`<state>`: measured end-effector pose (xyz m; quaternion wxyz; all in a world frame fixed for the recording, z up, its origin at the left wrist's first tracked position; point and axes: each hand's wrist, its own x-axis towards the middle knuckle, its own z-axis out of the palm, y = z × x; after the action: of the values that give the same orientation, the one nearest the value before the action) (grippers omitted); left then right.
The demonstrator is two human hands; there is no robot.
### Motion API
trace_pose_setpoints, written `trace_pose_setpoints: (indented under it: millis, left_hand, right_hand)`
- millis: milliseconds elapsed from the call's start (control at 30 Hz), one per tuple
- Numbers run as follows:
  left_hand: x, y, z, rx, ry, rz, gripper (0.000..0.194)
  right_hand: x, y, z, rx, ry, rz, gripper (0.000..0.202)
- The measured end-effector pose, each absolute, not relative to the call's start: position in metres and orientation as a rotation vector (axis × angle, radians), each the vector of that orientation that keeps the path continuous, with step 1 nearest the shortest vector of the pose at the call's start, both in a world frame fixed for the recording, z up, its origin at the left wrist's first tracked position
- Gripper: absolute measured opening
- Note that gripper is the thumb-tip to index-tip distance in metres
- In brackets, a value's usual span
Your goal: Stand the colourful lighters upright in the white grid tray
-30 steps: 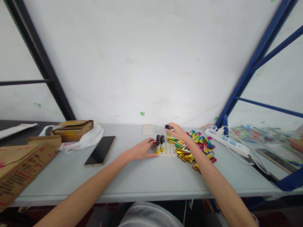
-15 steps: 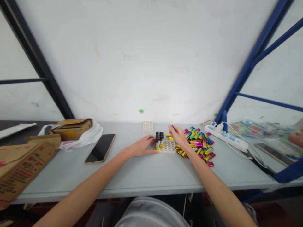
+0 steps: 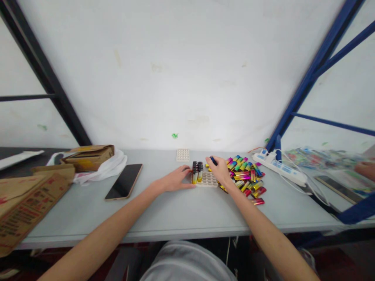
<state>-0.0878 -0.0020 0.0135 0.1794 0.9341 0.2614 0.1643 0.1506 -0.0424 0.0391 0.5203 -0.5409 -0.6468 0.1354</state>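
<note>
A white tray [image 3: 210,179] with rows of round sockets lies on the table between my hands. Several small shiny tubes with black tops [image 3: 197,171] stand upright in its left end. My left hand [image 3: 177,178] spans that end, thumb at the near corner and fingers along the left side. Above the tray's right part, my right hand [image 3: 220,170] is closed around a small tube with a dark blue end [image 3: 214,160]; the rest of it is hidden by the fingers. Just right of this hand, a loose pile of shiny multicoloured tubes [image 3: 244,176] lies on the table.
A second socketed tray [image 3: 183,155] lies near the wall. On the left are a phone [image 3: 124,182], a white plastic bag [image 3: 101,171] and cardboard boxes [image 3: 35,199]. A power strip [image 3: 281,169] with cables lies right. Another person's hand [image 3: 365,170] shows at the far right.
My right hand has shifted slightly and turned, so more of the dark blue tube end shows. The left hand stays at the tray's left end.
</note>
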Motion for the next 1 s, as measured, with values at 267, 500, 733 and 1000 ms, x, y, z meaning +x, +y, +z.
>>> trace_pose_setpoints:
  millis: [267, 500, 733, 1000]
  left_hand:
    - [-0.088, -0.001, 0.012, 2.635, 0.756, 0.46, 0.067]
    - [-0.088, -0.001, 0.013, 2.625, 0.742, 0.459, 0.067]
    - [-0.088, -0.002, 0.014, 2.624, 0.743, 0.46, 0.067]
    - [-0.088, -0.001, 0.013, 2.608, 0.734, 0.48, 0.062]
  right_hand:
    - [0.15, -0.044, 0.038, -1.275, -1.595, 0.316, 0.038]
    - [0.153, -0.049, 0.041, -1.238, -1.643, 0.323, 0.04]
    - [0.159, -0.058, 0.054, -1.122, -1.707, 0.687, 0.047]
    - [0.167, -0.067, 0.067, -1.06, -2.059, 0.499, 0.04]
